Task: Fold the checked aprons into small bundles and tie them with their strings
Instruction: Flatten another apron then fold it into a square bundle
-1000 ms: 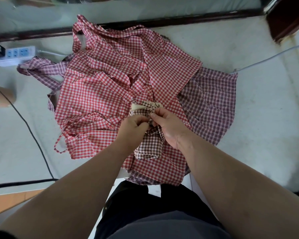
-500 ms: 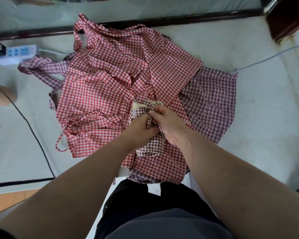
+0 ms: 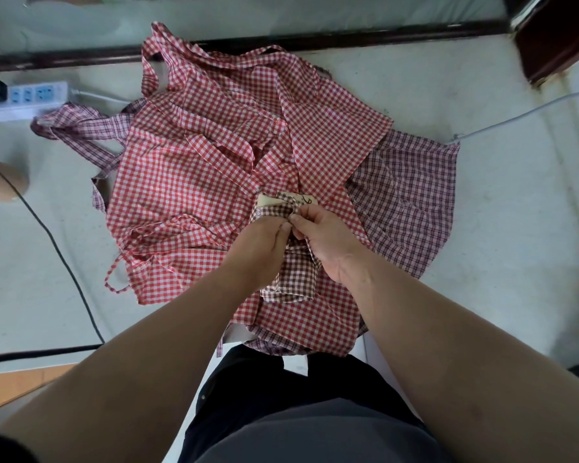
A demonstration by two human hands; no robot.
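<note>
At frame centre my left hand and right hand both pinch the top of the brown bundle. It lies on red aprons spread over the bench

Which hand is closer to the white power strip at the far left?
Left. The left hand grips the brown checked bundle on the side facing the white power strip. The right hand grips the same bundle just beyond, farther away.
</note>
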